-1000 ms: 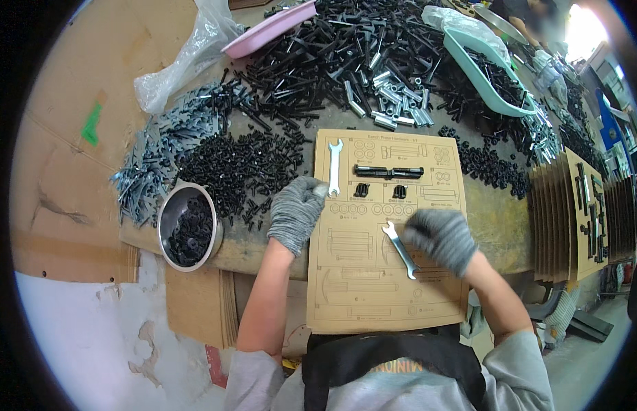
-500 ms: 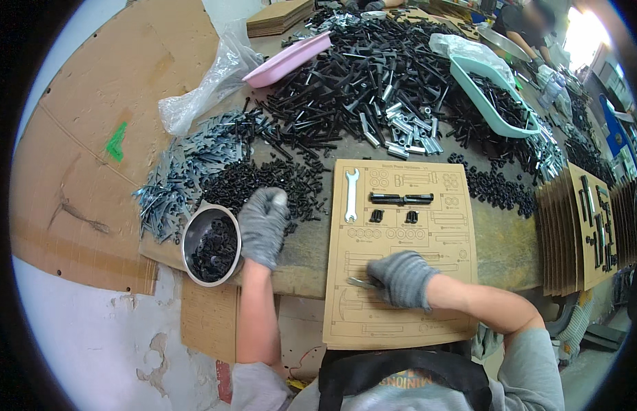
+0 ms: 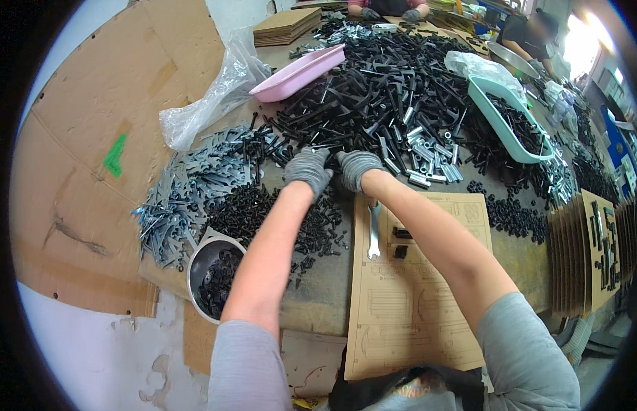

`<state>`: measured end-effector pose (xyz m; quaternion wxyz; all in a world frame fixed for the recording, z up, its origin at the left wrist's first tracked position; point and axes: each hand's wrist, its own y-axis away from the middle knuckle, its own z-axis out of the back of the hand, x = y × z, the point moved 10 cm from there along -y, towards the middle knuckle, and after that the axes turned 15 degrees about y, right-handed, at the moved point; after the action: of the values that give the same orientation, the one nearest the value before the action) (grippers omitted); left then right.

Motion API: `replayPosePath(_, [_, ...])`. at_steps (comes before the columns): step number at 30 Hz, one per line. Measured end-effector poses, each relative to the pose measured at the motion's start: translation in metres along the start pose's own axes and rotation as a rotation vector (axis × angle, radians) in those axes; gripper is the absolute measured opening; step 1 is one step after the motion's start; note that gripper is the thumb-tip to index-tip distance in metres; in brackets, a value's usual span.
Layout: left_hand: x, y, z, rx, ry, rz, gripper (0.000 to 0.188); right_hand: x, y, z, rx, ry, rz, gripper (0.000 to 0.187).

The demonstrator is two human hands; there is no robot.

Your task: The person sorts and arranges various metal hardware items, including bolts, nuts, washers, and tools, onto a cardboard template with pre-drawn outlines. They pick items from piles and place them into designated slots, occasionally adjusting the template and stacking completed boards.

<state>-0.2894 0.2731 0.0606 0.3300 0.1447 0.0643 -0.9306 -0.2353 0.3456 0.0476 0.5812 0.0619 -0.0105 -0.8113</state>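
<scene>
Grey flat pieces (image 3: 188,181): are lying heaped at the far left.
Metal bowl (image 3: 191,275): is holding black parts.
Small black screws (image 3: 263,214): are spreading beside the bowl.
Left hand (image 3: 309,171): is reaching the near edge of the black metal pile (image 3: 380,89); I cannot tell whether its fingers are gripping anything.
Right hand (image 3: 359,169): is reaching in just beside the left; its fingertips are being lost among dark parts, grip unclear.
Wrench (image 3: 374,234): is lying on the printed cardboard sheet (image 3: 383,353), upper left.
Silver tubes (image 3: 424,156): are lying beyond the sheet.
Teal tray (image 3: 498,133): is holding black pieces.
</scene>
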Motion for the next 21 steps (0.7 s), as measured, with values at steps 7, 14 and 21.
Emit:
replayPosePath(7, [0.002, 0.008, -0.008, -0.049, 0.207, -0.046, 0.032, 0.007, -0.017, 0.001, 0.014, 0.147, 0.04, 0.024])
replayPosePath(14, [0.049, 0.058, 0.044, -0.242, 0.393, 0.017, 0.034, 0.012, -0.027, -0.004, -0.056, 0.205, -0.012, 0.02])
replayPosePath(21, [0.131, 0.101, 0.06, -0.409, 0.627, 0.15, 0.031, 0.012, -0.018, -0.001, 0.052, 0.055, -0.05, 0.025])
